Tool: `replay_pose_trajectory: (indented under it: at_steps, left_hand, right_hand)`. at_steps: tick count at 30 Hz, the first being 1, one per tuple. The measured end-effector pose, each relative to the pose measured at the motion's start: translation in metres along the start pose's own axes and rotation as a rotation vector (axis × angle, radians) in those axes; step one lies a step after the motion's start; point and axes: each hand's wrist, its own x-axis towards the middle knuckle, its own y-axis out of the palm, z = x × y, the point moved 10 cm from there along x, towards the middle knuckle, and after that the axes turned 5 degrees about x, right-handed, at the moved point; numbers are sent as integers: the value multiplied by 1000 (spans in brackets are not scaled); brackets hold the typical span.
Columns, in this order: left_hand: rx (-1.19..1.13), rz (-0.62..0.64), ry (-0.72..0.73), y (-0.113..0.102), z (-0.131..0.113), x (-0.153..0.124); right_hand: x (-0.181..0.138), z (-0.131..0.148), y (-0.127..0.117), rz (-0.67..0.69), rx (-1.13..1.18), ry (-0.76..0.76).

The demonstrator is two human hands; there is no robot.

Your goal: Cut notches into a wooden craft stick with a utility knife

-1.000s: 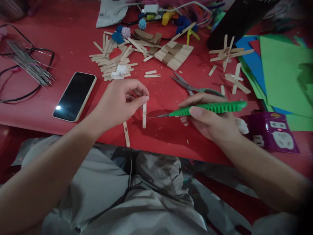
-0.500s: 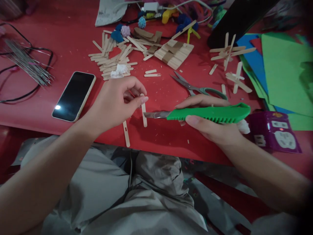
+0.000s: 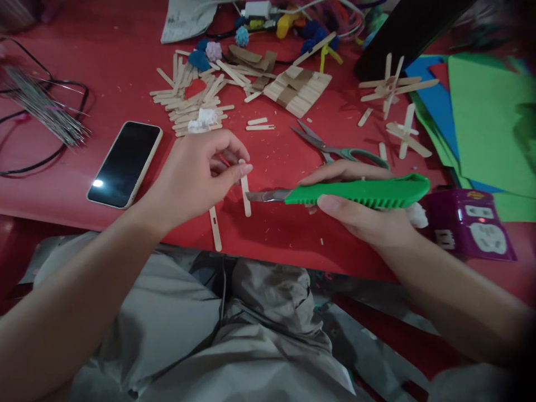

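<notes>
wood stick [image 3: 247,206]: left hand [image 3: 201,176] pinches its top, near the tabletop's [image 3: 104,67] front edge.
green knife [image 3: 360,192]: right hand [image 3: 364,220] shut tight round it, blade tip at the stick.

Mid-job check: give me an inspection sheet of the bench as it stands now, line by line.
Surface: red table, strewn with small wood chips.
Job's things: craft stick held by its top end; green utility knife, blade out, tip at the stick, contact unclear; second stick lies flat nearby.
Clutter: phone, scissors, stick pile, stick panel, stick crosses, pom-poms, coloured paper sheets.
Grippers: left hand pinches the craft stick; right hand grips the utility knife.
Cables: black cable loops round a wire bundle; purple power strip at right.
Surroundings: grey-clothed lap below the table edge; nobody else seen.
</notes>
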Motion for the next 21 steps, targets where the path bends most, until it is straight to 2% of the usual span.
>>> replay_pose_trajectory:
  at_steps: [21]
  left_hand:
    - [-39,7,-31,1,5,0]
  right_hand:
    - [1,3,2,7,-12,-18]
